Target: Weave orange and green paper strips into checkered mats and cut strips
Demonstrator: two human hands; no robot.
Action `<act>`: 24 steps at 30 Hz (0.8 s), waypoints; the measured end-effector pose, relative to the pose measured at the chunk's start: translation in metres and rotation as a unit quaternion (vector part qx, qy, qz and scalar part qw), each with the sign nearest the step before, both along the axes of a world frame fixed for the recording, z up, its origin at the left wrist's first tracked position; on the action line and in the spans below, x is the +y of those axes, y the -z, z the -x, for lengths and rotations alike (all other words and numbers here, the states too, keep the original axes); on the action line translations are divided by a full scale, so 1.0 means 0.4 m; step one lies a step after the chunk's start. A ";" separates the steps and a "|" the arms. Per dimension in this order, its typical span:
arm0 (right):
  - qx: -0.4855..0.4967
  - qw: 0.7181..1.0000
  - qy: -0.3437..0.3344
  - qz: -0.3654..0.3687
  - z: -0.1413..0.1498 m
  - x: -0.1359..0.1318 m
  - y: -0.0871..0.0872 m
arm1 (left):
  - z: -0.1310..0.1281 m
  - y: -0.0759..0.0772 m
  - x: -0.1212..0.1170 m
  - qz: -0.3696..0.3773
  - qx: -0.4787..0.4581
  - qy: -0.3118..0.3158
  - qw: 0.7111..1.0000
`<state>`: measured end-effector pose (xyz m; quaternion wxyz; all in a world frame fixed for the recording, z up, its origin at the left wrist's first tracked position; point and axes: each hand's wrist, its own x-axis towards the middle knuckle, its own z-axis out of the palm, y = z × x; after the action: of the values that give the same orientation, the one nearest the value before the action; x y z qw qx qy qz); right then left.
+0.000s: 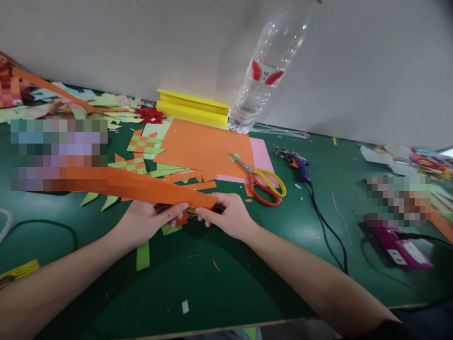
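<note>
**Together, two hands pinch an orange paper strip above a scrap-strewn table**

Close to the near edge of the dark green table (141, 302) lies a small white paper scrap (185, 307), with a thin orange sliver (216, 265) beyond it. Off to the right is a magenta power strip (392, 243) with a black cable.

Mid-table, both hands are closed on the long orange paper strip (148, 186), which is raised over the cuttings and slants up to the left until a pixelated patch covers its far end. The left hand (148, 218) has its thumb along the lower edge, fingers tucked underneath; the right hand (233, 215) pinches the right-hand end between thumb and fingers. The two thumbs nearly meet.

Just past the strip sit woven orange-and-green paper pieces (141, 143). Red-and-yellow-handled scissors (252, 175) lie with their partly open blades on a large orange sheet (208, 144), a pink sheet (264, 153) showing beneath it. To their right rests a dark blue glue gun (300, 170), its cord trailing nearer.

Farther back are red paper shreds (150, 114), a folded yellow strip (193, 107) and a clear plastic bottle (255, 94) with a red-and-white label, slanting rightward in view before the pale wall (123, 42).
</note>
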<state>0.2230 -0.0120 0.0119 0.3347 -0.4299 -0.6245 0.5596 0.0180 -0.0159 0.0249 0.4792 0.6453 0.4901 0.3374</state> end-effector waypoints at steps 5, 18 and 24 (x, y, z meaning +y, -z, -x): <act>0.020 1.000 0.007 0.015 -0.001 0.005 0.009 | 0.007 0.005 0.007 -0.011 0.016 0.002 1.000; 0.044 0.998 0.026 0.032 -0.001 0.008 0.003 | 0.012 0.000 0.007 0.017 0.046 -0.029 0.998; 0.082 0.995 0.041 0.042 0.003 0.014 -0.003 | 0.010 0.001 0.005 0.018 0.024 -0.063 0.998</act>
<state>0.2217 -0.0066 0.0130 0.3891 -0.4216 -0.5527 0.6044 0.0139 -0.0139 0.0244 0.4563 0.6127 0.5471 0.3423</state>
